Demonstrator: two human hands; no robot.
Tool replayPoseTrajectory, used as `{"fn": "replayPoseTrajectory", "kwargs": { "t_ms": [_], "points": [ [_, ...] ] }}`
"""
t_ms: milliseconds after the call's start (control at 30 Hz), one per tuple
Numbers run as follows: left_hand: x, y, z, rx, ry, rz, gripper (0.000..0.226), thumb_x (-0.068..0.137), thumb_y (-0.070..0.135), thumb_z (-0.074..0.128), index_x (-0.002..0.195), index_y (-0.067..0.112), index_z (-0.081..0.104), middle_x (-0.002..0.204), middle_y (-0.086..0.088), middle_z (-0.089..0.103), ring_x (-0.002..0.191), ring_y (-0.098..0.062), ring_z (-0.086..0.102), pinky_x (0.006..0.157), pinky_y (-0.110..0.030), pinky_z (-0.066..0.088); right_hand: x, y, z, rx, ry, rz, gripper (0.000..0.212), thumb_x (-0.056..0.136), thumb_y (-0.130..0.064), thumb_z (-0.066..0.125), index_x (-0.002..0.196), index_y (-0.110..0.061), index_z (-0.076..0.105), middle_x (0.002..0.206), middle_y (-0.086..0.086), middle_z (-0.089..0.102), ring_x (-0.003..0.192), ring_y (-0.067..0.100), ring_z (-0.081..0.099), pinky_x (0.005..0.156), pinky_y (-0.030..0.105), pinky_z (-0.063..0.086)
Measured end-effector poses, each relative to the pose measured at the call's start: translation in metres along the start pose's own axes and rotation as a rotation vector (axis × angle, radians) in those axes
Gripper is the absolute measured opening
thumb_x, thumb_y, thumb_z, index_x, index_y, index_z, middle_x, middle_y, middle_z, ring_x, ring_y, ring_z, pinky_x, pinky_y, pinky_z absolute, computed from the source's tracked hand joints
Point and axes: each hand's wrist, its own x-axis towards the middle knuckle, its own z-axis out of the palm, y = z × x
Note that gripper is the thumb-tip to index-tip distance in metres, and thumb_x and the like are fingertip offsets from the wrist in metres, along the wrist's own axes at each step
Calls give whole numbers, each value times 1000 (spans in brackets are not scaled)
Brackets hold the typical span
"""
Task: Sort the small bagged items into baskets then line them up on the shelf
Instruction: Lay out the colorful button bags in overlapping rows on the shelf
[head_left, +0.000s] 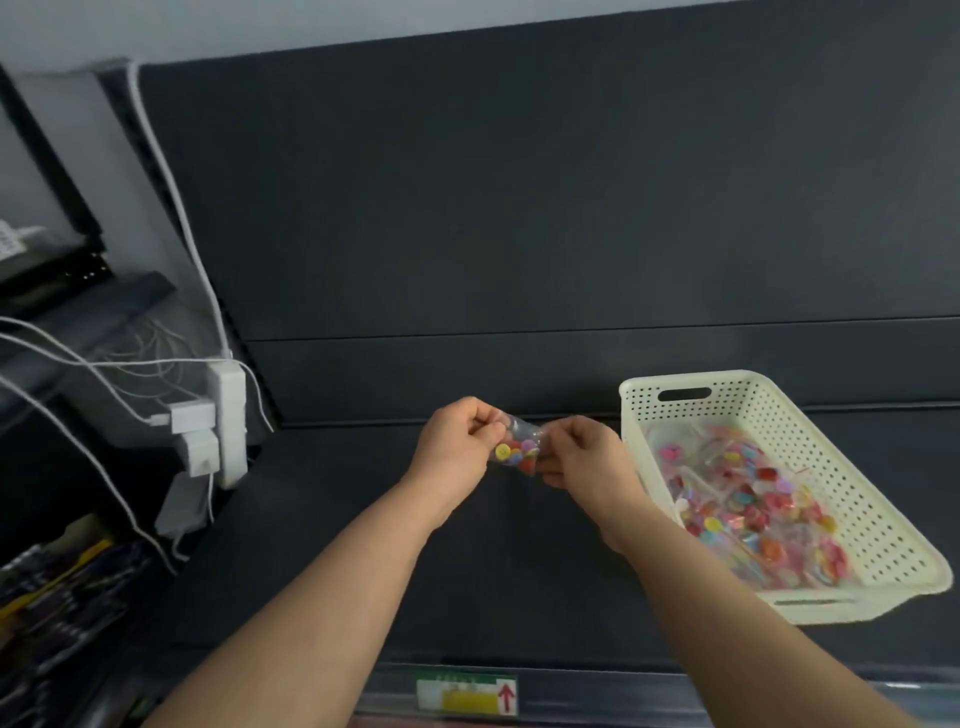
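A small clear bag of coloured buttons (519, 448) hangs above the dark shelf (322, 545), held between both hands. My left hand (457, 447) pinches its left end and my right hand (589, 457) pinches its right end. To the right stands a cream perforated basket (878, 499) on the shelf, holding several more clear bags of coloured buttons (748, 504). My right hand is just left of the basket's near-left wall.
A white power strip (228, 421) with plugged chargers and white cables hangs at the shelf's left end. A price label with a red arrow (467, 695) sits on the shelf's front edge. Packaged goods fill the lower left corner (57, 587).
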Motion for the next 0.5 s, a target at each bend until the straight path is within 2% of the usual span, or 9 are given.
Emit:
{"fn": "replayPoseTrajectory", "kwargs": {
  "t_ms": [67, 133, 233, 300, 367, 500],
  "points": [
    [4, -8, -6, -5, 7, -21, 8, 96, 19, 57, 96, 17, 65, 93, 0, 70, 86, -14, 65, 74, -29, 51, -1, 0, 11, 71, -93, 33, 15, 95, -23, 55, 106, -14, 60, 95, 6, 72, 82, 16, 71, 73, 28, 57],
    [9, -18, -12, -21, 11, -44, 8, 96, 21, 58, 95, 18, 64, 94, 1, 69, 87, -15, 65, 77, -32, 52, -2, 3, 19, 42, -172, 42, 20, 88, -21, 68, 105, -13, 62, 94, 6, 72, 80, 15, 72, 70, 25, 57],
    [13, -35, -19, -36, 16, -64, 7, 95, 23, 60, 92, 18, 63, 85, 3, 65, 78, -14, 61, 73, -30, 51, 0, 6, 27, -1, -120, 44, 20, 81, -22, 75, 98, -14, 68, 89, 4, 73, 79, 13, 71, 67, 23, 55],
    [15, -44, -21, -31, 3, -79, 6, 95, 23, 60, 92, 18, 63, 83, 3, 64, 75, -11, 58, 71, -28, 50, 5, 10, 33, 12, -96, 66, 15, 85, -25, 70, 96, -15, 70, 90, 2, 74, 85, 12, 70, 70, 25, 55],
    [18, -52, -23, -27, -2, -92, 6, 94, 22, 61, 92, 17, 63, 86, 3, 65, 75, -10, 58, 69, -26, 50, 12, 14, 40, 22, -81, 104, 11, 90, -21, 65, 98, -15, 69, 92, 2, 73, 85, 11, 70, 68, 24, 52],
    [28, -67, -25, 21, 11, -123, 2, 93, 18, 62, 93, 16, 63, 93, 1, 67, 79, -10, 61, 67, -23, 49, 27, 20, 56, 7, 25, 173, 21, 82, -13, 72, 101, -17, 66, 92, 0, 72, 77, 9, 69, 62, 24, 49]
  ]
}}
